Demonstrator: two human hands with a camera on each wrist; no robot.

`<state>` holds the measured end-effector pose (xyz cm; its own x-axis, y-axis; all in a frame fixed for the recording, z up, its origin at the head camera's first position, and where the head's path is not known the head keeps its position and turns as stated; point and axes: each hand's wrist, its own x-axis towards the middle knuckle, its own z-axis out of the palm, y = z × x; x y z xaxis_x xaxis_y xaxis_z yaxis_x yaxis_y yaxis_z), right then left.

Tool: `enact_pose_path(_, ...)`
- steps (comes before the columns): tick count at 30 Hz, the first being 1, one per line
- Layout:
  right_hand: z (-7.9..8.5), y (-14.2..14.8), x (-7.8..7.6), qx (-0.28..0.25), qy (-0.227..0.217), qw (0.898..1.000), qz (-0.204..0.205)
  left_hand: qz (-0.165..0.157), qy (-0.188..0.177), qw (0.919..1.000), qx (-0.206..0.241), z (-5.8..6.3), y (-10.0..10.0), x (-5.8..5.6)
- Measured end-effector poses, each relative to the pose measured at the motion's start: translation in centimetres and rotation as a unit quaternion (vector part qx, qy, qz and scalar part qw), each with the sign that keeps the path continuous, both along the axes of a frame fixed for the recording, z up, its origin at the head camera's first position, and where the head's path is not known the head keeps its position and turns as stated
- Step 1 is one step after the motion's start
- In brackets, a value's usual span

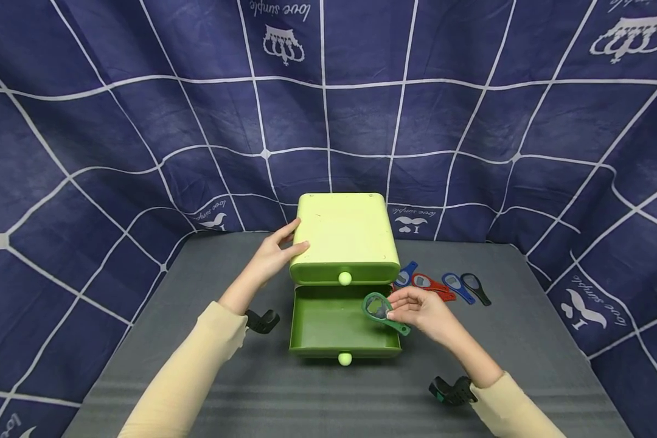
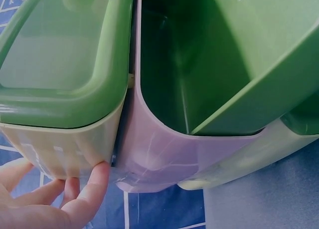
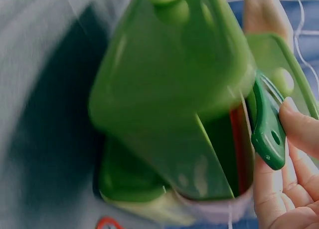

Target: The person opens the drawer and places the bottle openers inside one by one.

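A small drawer cabinet (image 1: 342, 231) with a pale yellow-green top stands mid-table. Its green drawer (image 1: 328, 351), below the top one, is pulled out towards me. My left hand (image 1: 272, 254) rests against the cabinet's left side, with fingertips touching the pale casing (image 2: 79, 154) in the left wrist view. Above the right part of the pulled-out drawer, my right hand (image 1: 424, 311) pinches a green bottle opener (image 1: 396, 326) between thumb and fingers. The opener's oval head points left over the drawer, and its holed handle (image 3: 269, 131) shows in the right wrist view.
Right of the cabinet lie several more openers: a blue one (image 1: 405, 275) partly hidden by it, red ones (image 1: 435, 286), another blue one (image 1: 458, 287) and a black one (image 1: 475, 289). Blue gridded cloth (image 1: 361, 121) hangs behind the grey table (image 1: 241, 383).
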<state>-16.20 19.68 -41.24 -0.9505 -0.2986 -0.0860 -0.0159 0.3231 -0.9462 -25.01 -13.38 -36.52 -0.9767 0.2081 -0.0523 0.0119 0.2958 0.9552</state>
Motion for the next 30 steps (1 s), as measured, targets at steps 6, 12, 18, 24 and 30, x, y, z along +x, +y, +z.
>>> enact_pose_path(6,-1.0,-3.1,0.0,0.013,0.017,0.999,0.041,0.003,0.002,1.0000,-0.003,-0.2,0.0,0.0)
enact_pose_path(12,-1.5,-5.3,-0.2,0.040,0.050,0.996,0.057,0.006,0.002,1.0000,0.001,-0.1,0.0,0.0)
enact_pose_path(18,-2.0,-6.6,-0.1,0.077,0.049,0.992,0.081,0.005,0.002,1.0000,-0.005,0.1,0.0,0.2)
enact_pose_path(24,-2.4,-7.3,-0.2,0.129,0.072,0.984,0.104,0.006,0.001,1.0000,-0.005,0.2,0.1,0.2)
enact_pose_path(30,-2.6,-7.5,-0.4,0.145,0.088,0.979,0.111,0.004,0.002,1.0000,-0.005,0.1,0.2,0.1)
